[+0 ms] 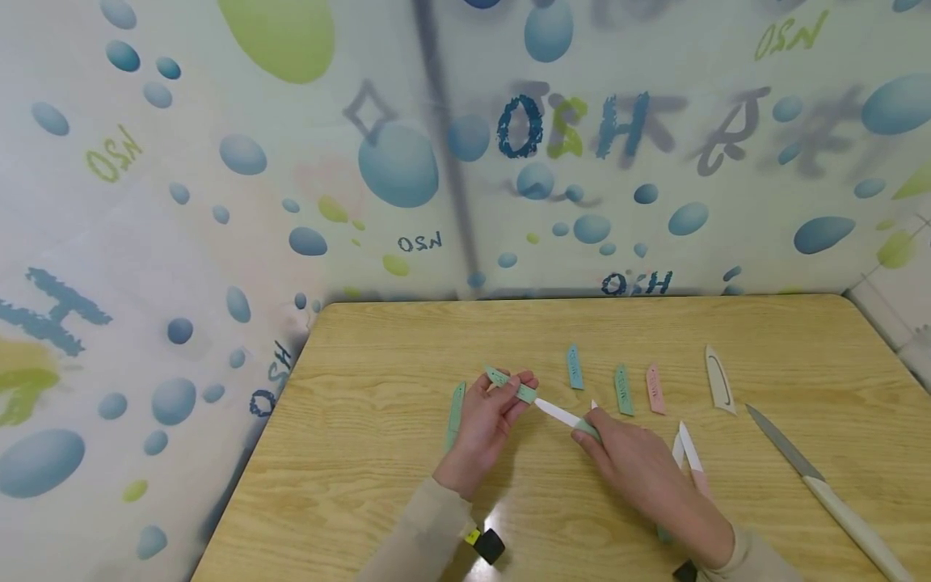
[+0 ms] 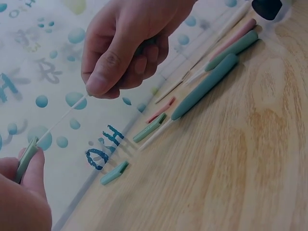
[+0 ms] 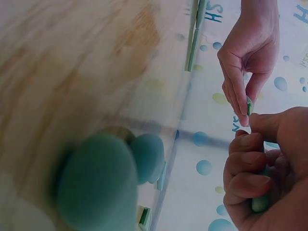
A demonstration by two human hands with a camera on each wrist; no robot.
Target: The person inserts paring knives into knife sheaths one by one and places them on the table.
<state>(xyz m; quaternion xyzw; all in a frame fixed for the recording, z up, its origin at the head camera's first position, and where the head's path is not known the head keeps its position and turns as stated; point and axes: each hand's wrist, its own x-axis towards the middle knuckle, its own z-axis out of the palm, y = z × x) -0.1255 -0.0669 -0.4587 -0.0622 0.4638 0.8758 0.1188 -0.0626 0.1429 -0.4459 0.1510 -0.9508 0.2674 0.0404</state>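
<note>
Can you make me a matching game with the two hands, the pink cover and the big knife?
Things:
1. left hand
2. right hand
3. pink cover
4. big knife

Matches:
A. gripping the green-handled knife
B. has a grey blade and a pale handle
C. lying just left of the white cover in the head view
D. holding a green cover

Right pairs: 1-D, 2-A, 3-C, 4-B

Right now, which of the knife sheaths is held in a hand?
The green knife sheath pinched by the left hand, its end by the tip of the white-bladed knife; the other sheaths lie on the table.
</note>
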